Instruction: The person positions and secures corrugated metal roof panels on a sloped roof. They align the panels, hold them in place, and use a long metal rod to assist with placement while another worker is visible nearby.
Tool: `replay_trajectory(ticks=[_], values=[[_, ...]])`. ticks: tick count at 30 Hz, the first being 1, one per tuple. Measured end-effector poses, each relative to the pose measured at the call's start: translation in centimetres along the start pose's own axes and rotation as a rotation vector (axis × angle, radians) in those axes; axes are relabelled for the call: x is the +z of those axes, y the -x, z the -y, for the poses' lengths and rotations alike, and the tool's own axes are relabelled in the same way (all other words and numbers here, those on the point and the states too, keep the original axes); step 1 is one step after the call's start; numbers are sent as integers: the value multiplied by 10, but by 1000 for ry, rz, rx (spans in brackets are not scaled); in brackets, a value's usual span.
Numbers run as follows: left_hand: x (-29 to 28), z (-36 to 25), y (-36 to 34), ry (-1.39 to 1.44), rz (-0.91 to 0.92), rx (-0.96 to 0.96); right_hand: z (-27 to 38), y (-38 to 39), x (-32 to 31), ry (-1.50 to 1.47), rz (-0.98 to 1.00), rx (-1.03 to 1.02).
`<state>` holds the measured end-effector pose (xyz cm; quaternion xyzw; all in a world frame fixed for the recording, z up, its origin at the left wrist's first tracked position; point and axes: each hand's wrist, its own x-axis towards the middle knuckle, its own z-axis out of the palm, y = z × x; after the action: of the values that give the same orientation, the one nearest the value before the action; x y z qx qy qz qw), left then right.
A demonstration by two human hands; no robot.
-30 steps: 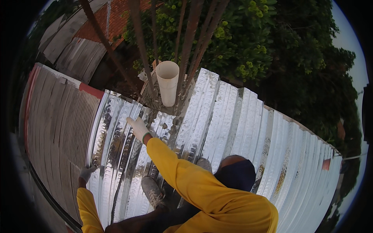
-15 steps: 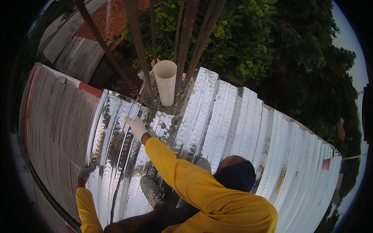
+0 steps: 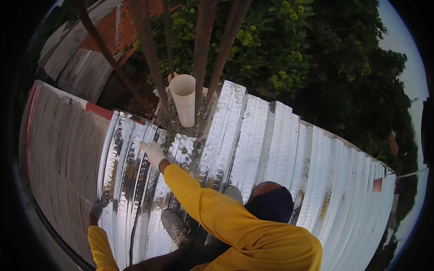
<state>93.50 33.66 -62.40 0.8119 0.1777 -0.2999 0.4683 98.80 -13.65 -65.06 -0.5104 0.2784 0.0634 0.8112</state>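
Observation:
A shiny ribbed metal roofing sheet (image 3: 120,162) lies under both my gloved hands at the left. My left hand (image 3: 98,207), in a grey glove, is at its left long edge, fingers closed over that edge. My right arm, in a yellow sleeve, reaches across in front of me. In a whitish glove, my right hand (image 3: 153,153) rests near the sheet's far end with its fingers stretched out over a rib. Its fingertips are small in view. I crouch with grey shoes (image 3: 175,227) on the metal, my right knee (image 3: 271,201) raised beside the arm.
Beyond the sheet, a white pipe (image 3: 184,101) stands in rough mortar among several rusty upright bars (image 3: 202,49). Grey corrugated roofing (image 3: 58,149) adjoins on the left. More metal sheets (image 3: 271,140) run to the right, and leafy trees (image 3: 266,49) rise behind the roof edge.
The view has shifted slightly, so the pipe and bars appear a little farther left and lower. Both hands keep about the same places on the sheet.

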Motion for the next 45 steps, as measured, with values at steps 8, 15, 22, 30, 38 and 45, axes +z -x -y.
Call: replay_trajectory(ticks=[8, 15, 22, 30, 38, 45], values=[[-13, 16, -8, -91, -50, -39, 10, 2, -4, 5, 138, 102], [-14, 20, -4, -24, -55, -43, 10, 4, 1, 26, 172, 133], [0, -20, 3, -138, -82, -55, 1, -14, -5, 75, 73, 118], [-3, -16, 14, -158, -87, -132, -5, -11, 2, 57, 58, 151], [-1, -19, 15, -141, -76, -74, -21, -23, 3, 17, 25, 93], [-6, -13, 21, -145, -98, -87, -18, -13, 10, 9, 41, 112]])
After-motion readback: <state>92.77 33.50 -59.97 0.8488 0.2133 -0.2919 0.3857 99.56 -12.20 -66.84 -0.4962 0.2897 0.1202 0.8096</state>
